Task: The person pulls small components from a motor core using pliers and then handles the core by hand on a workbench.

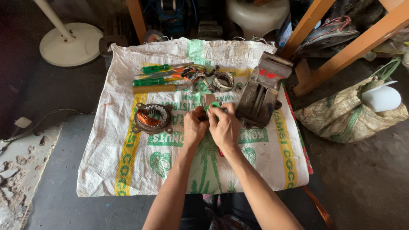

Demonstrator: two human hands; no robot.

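Round metal stator (152, 118) with copper windings is lying left on the woven sack (128, 166). Left hand (194, 126) and right hand (224, 126) are pinching together on a small green piece (215, 104), mid-sack. Rusty iron vise (261, 90) is sitting right; screwdrivers (159, 74) behind.

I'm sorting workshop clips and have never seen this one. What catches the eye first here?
Two hands, left hand and right hand, meet at the middle of a printed white sack spread as a work mat, pinching a small green piece. Left of them lies a stator with copper windings. Green-handled screwdrivers lie along the far edge, and a grey vise stands at the right.
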